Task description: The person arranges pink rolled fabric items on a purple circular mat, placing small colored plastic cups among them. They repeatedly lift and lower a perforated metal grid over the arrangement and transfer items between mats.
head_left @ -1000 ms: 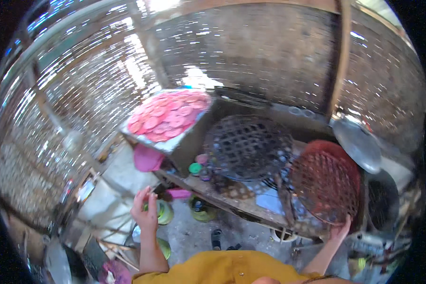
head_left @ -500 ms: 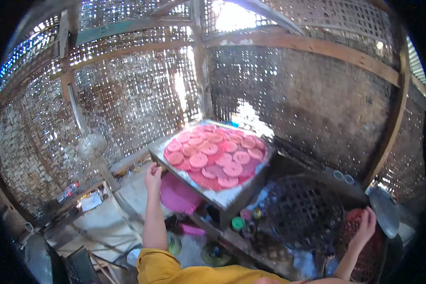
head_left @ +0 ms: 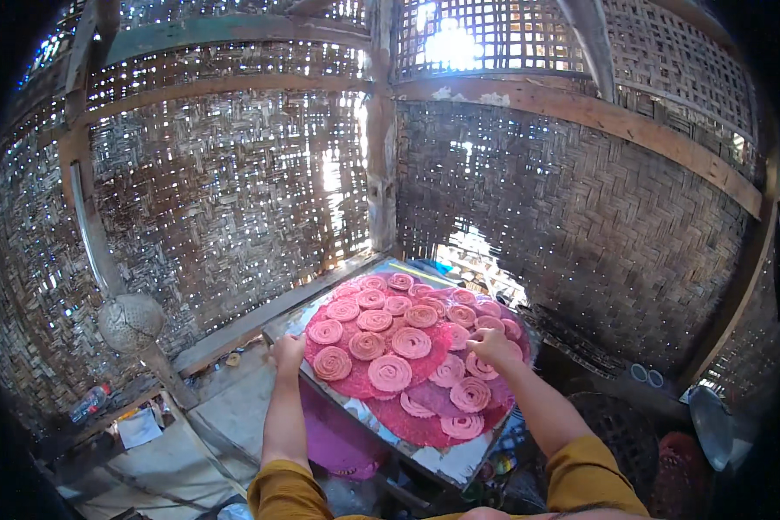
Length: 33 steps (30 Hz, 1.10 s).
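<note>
Woven bamboo wall (head_left: pixel 563 199) ahead, my left hand (head_left: pixel 287 351) curled at the counter's (head_left: pixel 442 464) left corner, right hand (head_left: pixel 491 345) bunched by pink coils (head_left: pixel 412 343), both grips unclear!

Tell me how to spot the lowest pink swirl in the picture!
Find the wooden corner post, then drop down to the tabletop covered in pink swirls. Follow it to its bottom corner. Your swirl is the round coil just above that corner, lower than all its neighbours.

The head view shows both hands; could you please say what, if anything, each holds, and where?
It cannot be told: the left hand is at the pale table's left edge, the right hand at the pink coils.
</note>
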Motion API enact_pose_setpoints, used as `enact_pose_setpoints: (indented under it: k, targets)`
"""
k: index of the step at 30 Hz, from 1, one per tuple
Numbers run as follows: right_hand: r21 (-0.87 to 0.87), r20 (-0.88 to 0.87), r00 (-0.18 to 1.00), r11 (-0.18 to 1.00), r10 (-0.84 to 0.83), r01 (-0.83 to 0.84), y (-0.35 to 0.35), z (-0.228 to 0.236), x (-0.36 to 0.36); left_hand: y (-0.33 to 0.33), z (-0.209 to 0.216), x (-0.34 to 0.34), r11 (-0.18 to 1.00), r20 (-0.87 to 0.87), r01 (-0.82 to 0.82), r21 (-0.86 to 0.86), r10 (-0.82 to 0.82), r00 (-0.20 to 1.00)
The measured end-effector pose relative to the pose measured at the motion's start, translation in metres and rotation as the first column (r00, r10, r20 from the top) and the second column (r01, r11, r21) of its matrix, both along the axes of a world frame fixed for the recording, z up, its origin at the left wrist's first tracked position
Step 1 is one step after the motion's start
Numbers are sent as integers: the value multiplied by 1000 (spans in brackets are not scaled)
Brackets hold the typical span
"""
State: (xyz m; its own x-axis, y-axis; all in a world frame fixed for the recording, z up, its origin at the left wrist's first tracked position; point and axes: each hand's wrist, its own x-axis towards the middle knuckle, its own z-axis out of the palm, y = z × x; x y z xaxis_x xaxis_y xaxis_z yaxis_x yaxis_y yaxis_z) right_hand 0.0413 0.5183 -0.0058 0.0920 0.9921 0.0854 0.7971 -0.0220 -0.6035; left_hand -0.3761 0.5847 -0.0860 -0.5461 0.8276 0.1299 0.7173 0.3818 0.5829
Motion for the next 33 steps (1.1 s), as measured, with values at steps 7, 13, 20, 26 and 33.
enact_pose_setpoints:
  k: [7, 13, 20, 26, 33]
  targets:
    - [-172, 245, 944, 948, -222, 268, 51, -25, -33, 6, 18, 6, 995, 5, 3, -100, -2, 1000]
    - [-306, 242, 949, 912, -202, 272, 44, -15, -42, 27, 1, -8, 998, 52, 62, -8, -61, 997]
    - [-287, 187, 965, 929, -184, 233, 38, -18, -46, 37, -5, -7, 990, 64, 88, 107, -95, 993]
    - [261, 9, 998, 963, -69, 64, 45, -40, -48, 28, 20, 15, 917, 117, 150, 369, -206, 971]
    - [538, -140, 990, 840, 5, 72, 49, 7, -58, 17, 71, 42, 731, 86, 202, 652, -335, 938]
